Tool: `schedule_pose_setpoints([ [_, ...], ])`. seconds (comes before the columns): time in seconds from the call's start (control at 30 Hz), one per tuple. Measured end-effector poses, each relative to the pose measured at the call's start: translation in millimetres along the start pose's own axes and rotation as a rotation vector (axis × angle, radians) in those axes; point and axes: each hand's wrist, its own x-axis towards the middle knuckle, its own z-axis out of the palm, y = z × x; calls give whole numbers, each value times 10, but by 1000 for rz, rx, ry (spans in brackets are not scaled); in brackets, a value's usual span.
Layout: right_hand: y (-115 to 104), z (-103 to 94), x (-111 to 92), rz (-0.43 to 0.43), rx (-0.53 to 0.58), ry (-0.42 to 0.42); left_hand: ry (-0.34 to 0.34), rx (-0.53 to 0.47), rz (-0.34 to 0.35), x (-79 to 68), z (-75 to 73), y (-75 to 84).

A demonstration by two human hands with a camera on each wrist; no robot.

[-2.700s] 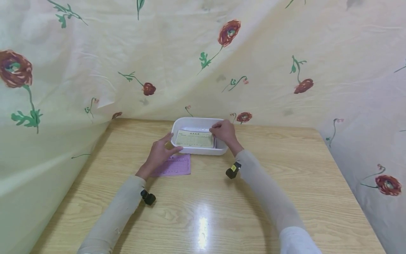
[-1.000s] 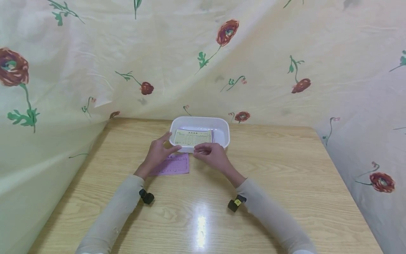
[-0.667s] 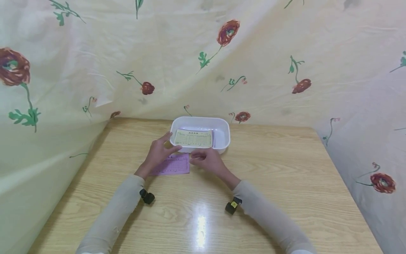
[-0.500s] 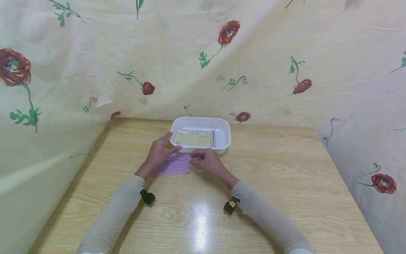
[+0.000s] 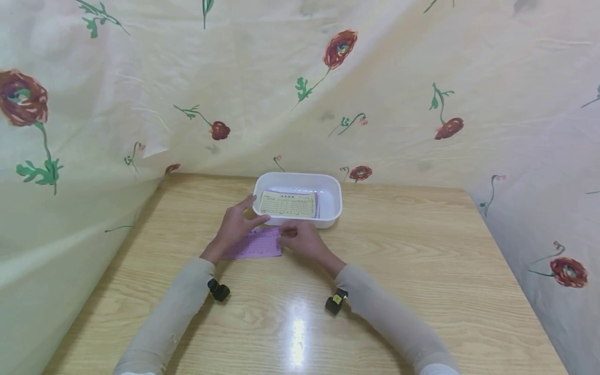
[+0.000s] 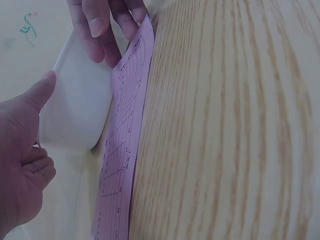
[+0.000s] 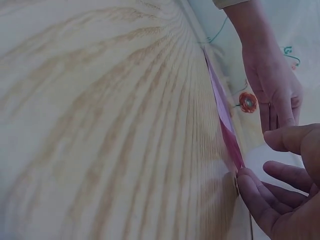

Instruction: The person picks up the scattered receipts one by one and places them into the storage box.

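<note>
In the head view a white plastic tray [image 5: 331, 223] stands near the back of the table. My left hand [image 5: 233, 226] holds its left end, thumb at the near rim and fingers around the side. A purple printed form [image 5: 258, 246] lies in front of the tray, partly hidden under the left hand. My right hand [image 5: 304, 240] is at the form's right edge. In the right wrist view its fingertips [image 7: 245, 175] touch the edge of the sheet, while the thumb stays apart above. The left wrist view shows that end of the form [image 6: 142, 40] raised.
Inside the tray lies a yellow printed form [image 5: 287, 204], with a purple edge showing beneath it. Flowered cloth [image 5: 262, 94] hangs behind and beside the wooden table [image 5: 398, 245]. A light reflection shines on the table's front part.
My right hand has come out of the tray, moved toward me and left, and reached the purple form's right edge. The left hand has stayed on the tray.
</note>
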Motion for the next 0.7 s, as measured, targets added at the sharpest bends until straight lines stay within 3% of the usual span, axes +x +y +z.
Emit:
schedule_pose_setpoints([
  [0.7,-39,126,52,41,22,-19,-8,-16,-9,3,0,-17],
])
